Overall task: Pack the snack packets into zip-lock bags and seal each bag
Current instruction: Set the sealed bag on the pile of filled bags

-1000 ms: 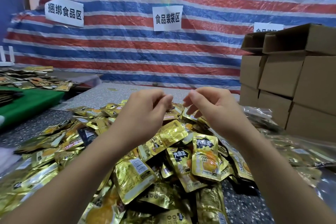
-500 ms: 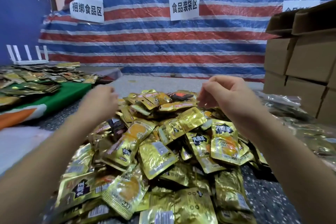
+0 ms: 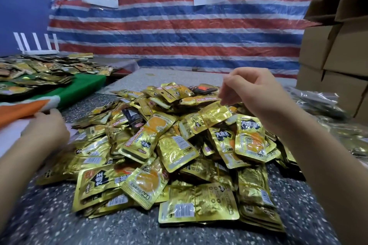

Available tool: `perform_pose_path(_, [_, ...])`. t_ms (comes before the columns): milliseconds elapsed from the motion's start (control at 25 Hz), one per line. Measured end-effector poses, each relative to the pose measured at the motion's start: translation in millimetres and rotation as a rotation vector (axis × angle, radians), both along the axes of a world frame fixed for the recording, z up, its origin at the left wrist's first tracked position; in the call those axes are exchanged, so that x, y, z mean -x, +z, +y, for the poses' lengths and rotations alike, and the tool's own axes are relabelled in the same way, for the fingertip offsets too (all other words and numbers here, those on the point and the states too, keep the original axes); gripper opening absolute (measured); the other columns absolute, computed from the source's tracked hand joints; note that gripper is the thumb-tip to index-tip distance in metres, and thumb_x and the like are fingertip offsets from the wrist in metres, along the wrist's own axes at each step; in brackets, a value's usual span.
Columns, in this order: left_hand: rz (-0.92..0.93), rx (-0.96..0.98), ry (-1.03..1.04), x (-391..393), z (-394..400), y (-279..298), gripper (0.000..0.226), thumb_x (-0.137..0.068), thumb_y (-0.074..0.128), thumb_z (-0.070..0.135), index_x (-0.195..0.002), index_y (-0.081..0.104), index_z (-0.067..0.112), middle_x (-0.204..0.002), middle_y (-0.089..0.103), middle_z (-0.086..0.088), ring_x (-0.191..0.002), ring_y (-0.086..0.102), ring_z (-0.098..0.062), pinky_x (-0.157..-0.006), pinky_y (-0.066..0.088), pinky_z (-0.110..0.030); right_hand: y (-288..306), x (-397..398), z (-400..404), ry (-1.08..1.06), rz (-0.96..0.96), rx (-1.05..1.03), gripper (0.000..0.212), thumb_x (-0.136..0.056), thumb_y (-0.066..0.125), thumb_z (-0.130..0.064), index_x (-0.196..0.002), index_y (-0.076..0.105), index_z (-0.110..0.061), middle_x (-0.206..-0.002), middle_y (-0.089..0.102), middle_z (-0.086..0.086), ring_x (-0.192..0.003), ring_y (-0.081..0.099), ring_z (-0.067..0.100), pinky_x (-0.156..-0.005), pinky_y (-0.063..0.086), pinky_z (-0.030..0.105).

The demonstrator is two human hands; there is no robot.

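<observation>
A big heap of gold snack packets [image 3: 175, 145] lies on the speckled grey table [image 3: 298, 215] in front of me. My right hand [image 3: 256, 95] hovers over the back of the heap, thumb and fingers curled together, and I see nothing between them. My left hand [image 3: 46, 127] is out at the left of the heap, low over the table. Its fingertips touch the edge of an orange, white and green cloth [image 3: 23, 108]. Clear plastic bags [image 3: 318, 101] with packets inside lie at the right, partly hidden behind my right arm.
Stacked cardboard boxes [image 3: 338, 55] stand at the right, the top ones open. More packets [image 3: 39, 69] are spread on the green cloth at the left. A striped tarp [image 3: 179, 36] with paper signs hangs behind the table.
My hands were together above the heap; the left one has swung out to the left and down to the cloth. The right hand stays raised. My view has turned left.
</observation>
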State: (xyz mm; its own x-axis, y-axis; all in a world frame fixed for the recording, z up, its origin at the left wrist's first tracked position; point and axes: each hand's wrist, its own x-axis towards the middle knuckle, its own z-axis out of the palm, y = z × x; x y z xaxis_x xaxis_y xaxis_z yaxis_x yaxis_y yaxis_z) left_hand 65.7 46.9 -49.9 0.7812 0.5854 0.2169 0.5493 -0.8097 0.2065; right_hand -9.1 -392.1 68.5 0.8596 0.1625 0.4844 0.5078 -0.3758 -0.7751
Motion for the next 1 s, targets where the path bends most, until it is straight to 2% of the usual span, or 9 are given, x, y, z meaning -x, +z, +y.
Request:
perform_pose_path(160, [0.105,-0.048,0.056,5,6,0,0.058,-0.095,0.052,0.019,-0.14,0.031,-0.013,-0.138,0.038,-0.038,-0.123,0.042,-0.051,-0.101,0.04,-0.054,-1,-1,-1,-0.005,0.014,-0.004,0.031,-0.1,0.051,-0.016,-0.078,0.068,-0.003,-0.075,0.072,0.009,-0.067,0.067,0.015,-0.075,0.057,0.04])
perform_pose_path(280, [0.108,-0.062,-0.03,8,7,-1,0.031,-0.095,0.052,0.015,-0.114,0.061,-0.008,-0.112,0.062,-0.028,-0.107,0.058,-0.044,-0.089,0.049,-0.045,-1,0,-1,0.004,0.019,0.01,0.031,-0.1,0.05,-0.016,-0.077,0.068,-0.005,-0.071,0.072,0.004,-0.066,0.067,0.015,-0.076,0.056,0.039])
perform_pose_path(400, [0.051,-0.096,-0.074,15,3,0,0.021,-0.094,0.052,0.011,-0.097,0.064,-0.007,-0.093,0.063,-0.024,-0.094,0.062,-0.041,-0.073,0.047,-0.04,-2,-1,0,0.01,0.016,0.024,0.031,-0.1,0.05,-0.017,-0.077,0.068,-0.006,-0.07,0.072,0.001,-0.066,0.068,0.014,-0.074,0.057,0.037])
perform_pose_path(520, [0.004,-0.081,-0.034,19,-5,2,0.02,-0.091,0.053,0.004,-0.1,0.064,-0.009,-0.098,0.064,-0.028,-0.094,0.062,-0.043,-0.072,0.046,-0.041,-3,-1,-1,0.019,0.018,0.037,0.031,-0.1,0.05,-0.017,-0.076,0.068,-0.009,-0.07,0.072,0.0,-0.066,0.068,0.014,-0.074,0.058,0.036])
perform_pose_path(640, [0.138,-0.083,0.02,19,-10,14,0.025,-0.094,0.05,0.005,-0.112,0.063,-0.005,-0.113,0.063,-0.023,-0.107,0.06,-0.04,-0.084,0.049,-0.043,-5,-2,-1,0.011,-0.002,0.03,0.032,-0.1,0.05,-0.016,-0.075,0.068,-0.01,-0.068,0.071,0.0,-0.064,0.067,0.013,-0.071,0.058,0.035])
perform_pose_path(720, [0.141,-0.086,0.08,24,-13,26,0.027,-0.092,0.05,0.003,-0.117,0.061,0.0,-0.113,0.062,-0.019,-0.107,0.059,-0.038,-0.081,0.051,-0.042,-4,-3,-2,-0.006,-0.042,-0.006,0.033,-0.1,0.05,-0.015,-0.073,0.067,-0.01,-0.067,0.07,0.0,-0.061,0.066,0.013,-0.069,0.057,0.037])
perform_pose_path(800, [0.038,-0.134,0.046,29,-25,42,0.032,-0.088,0.05,-0.002,-0.119,0.06,0.004,-0.098,0.061,-0.019,-0.094,0.061,-0.038,-0.07,0.05,-0.039,-3,-4,-5,-0.017,-0.081,-0.042,0.033,-0.1,0.051,-0.016,-0.072,0.067,-0.01,-0.067,0.069,0.003,-0.061,0.067,0.016,-0.068,0.057,0.041])
perform_pose_path(880, [-0.135,-0.197,-0.053,34,-56,62,0.02,-0.088,0.05,-0.002,-0.106,0.056,0.004,-0.077,0.052,-0.018,-0.078,0.057,-0.038,-0.062,0.044,-0.038,-3,-6,-7,-0.018,-0.1,-0.07,0.033,-0.099,0.05,-0.016,-0.071,0.066,-0.011,-0.066,0.069,0.004,-0.06,0.066,0.019,-0.069,0.057,0.045])
perform_pose_path(1000, [-0.452,-0.215,-0.356,41,-137,91,0.012,-0.093,0.046,0.001,-0.101,0.05,0.009,-0.074,0.056,-0.018,-0.069,0.053,-0.034,-0.057,0.043,-0.04,-4,-8,-7,-0.006,-0.095,-0.079,0.032,-0.1,0.051,-0.016,-0.071,0.065,-0.01,-0.065,0.068,0.001,-0.06,0.065,0.016,-0.064,0.057,0.036])
